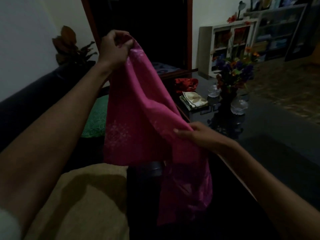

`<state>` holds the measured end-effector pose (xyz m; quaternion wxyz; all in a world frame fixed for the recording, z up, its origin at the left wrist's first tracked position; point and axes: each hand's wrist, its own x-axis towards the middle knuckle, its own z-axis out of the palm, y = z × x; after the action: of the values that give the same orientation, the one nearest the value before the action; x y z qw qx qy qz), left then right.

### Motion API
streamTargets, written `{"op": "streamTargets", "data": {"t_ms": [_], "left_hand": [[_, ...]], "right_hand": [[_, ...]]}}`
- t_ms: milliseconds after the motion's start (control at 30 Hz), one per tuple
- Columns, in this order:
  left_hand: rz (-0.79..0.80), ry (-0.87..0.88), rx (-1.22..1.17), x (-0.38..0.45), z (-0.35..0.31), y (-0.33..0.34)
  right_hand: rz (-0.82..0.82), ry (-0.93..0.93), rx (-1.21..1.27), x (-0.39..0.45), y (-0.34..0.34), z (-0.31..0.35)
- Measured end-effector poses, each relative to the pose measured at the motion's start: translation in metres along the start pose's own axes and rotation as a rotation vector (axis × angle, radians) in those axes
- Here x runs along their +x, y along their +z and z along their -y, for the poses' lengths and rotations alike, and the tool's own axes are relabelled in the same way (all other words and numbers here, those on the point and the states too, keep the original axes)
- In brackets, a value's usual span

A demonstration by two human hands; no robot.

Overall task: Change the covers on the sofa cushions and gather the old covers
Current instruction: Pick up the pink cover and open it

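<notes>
Pink cover point(143, 108) hangs at frame centre, its lower end lost in darkness at bottom centre; the room is dim. It drapes from the left hand point(115, 47), upper centre, down to the right hand point(195, 134), right of centre. Left fingers pinch its top corner; right fingers curl around a side edge.

Dark table point(270, 118) with folded covers point(193, 100)

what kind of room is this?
Most likely a home living room, dimly lit: a dark sofa along the wall, a vase of flowers on a dark glossy table, and a white display cabinet behind.
</notes>
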<state>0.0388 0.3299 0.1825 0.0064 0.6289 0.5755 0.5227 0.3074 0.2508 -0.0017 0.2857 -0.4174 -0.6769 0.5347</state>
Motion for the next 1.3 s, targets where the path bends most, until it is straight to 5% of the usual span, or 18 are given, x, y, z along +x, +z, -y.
{"op": "streamTargets", "data": {"t_ms": [167, 300, 400, 500, 633, 900, 1100, 1300], "left_hand": [[0.162, -0.073, 0.288, -0.045, 0.029, 0.027], [0.01, 0.056, -0.074, -0.163, 0.012, 0.047], [0.295, -0.069, -0.31, -0.253, 0.011, 0.058], [0.453, -0.127, -0.235, -0.288, 0.031, 0.082], [0.409, -0.168, -0.251, -0.272, 0.044, 0.09], [0.201, -0.169, -0.407, -0.213, 0.038, 0.071], [0.159, -0.043, -0.273, -0.181, 0.023, 0.056], [-0.017, 0.009, -0.064, -0.113, 0.018, -0.001]], "right_hand": [[-0.204, 0.024, 0.235, 0.012, -0.016, 0.04], [-0.229, 0.068, 0.339, 0.037, -0.019, 0.05], [-0.229, 0.085, 0.403, 0.048, -0.019, 0.045], [-0.206, 0.132, 0.457, 0.048, -0.018, 0.041], [-0.175, 0.226, 0.373, 0.031, -0.019, 0.039], [0.044, 0.116, 0.032, -0.009, -0.012, 0.012], [-0.219, 0.134, -0.06, 0.023, 0.002, -0.004], [-0.375, -0.082, -0.154, 0.051, -0.003, 0.052]]}}
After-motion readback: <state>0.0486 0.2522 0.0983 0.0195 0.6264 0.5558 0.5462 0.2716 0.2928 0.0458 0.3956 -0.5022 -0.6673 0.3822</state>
